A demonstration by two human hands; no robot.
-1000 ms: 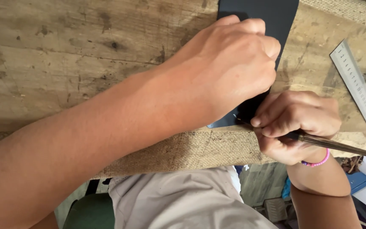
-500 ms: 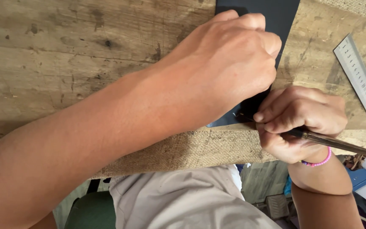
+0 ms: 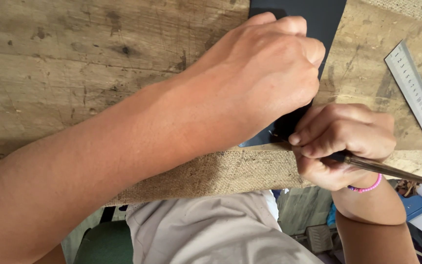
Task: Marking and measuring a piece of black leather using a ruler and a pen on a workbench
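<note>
Two hands of yours meet at the near edge of the wooden workbench [image 3: 74, 63]. Your left hand [image 3: 269, 68] lies knuckles-up on a dark sheet [image 3: 326, 22], fingers curled under and pressing it flat against the boards; the palm hides whatever else may be beneath it, so you cannot tell if it pinches anything besides the sheet. Your left forearm crosses the bench from the near left corner toward the middle.

Your right hand [image 3: 343, 144] sits just beside the left, touching it at the near edge, fist closed tightly around a thin dark-handled tool [image 3: 391, 170]. The handle runs out to the right past your wrist, over the edge of the bench. The working tip is tucked between the two hands, at the near end of the dark sheet, and is hidden from view. A pink bead bracelet [image 3: 367, 187] circles your right wrist.

The dark sheet stretches from the far edge of the bench down to the near edge, mostly covered by your left hand. A strip of burlap [image 3: 211, 173] runs along the near edge under both hands. A metal ruler [image 3: 416, 95] lies at an angle near the right edge, well apart from the sheet.
</note>
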